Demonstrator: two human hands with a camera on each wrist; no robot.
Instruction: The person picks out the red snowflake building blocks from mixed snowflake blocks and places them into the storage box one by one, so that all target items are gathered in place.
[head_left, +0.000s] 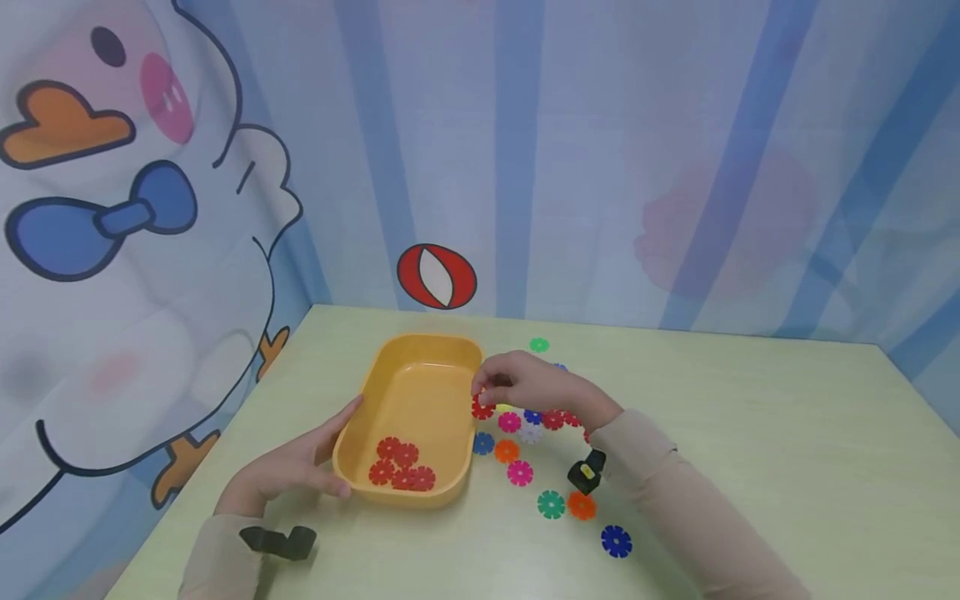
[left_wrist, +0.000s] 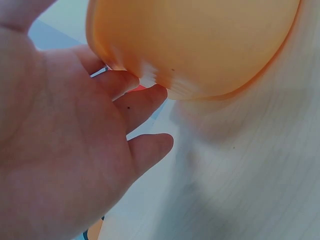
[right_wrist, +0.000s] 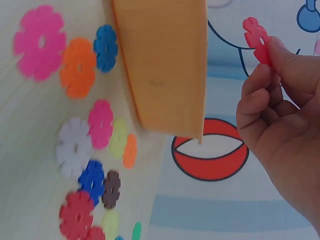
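In the head view, my right hand (head_left: 534, 382) pinches a red flower-shaped plastic disc (head_left: 482, 408) between thumb and fingers at the right rim of a yellow tray (head_left: 420, 392). The right wrist view shows this notched disc (right_wrist: 257, 41) held up above the tray's side. My left hand (head_left: 288, 472) rests against the tray's left side and near corner with fingers spread. Up close in the left wrist view, its fingertips (left_wrist: 157, 95) touch the outside of the tray wall. Several red discs (head_left: 405, 455) lie together in the tray's near end.
Loose discs of many colours lie right of the tray, among them pink (head_left: 520, 473), orange (head_left: 582, 506), green (head_left: 551, 504) and dark blue (head_left: 617, 541). A light green disc (head_left: 539, 344) lies farther back. Behind the table (head_left: 750, 433) hangs a printed curtain (head_left: 600, 167).
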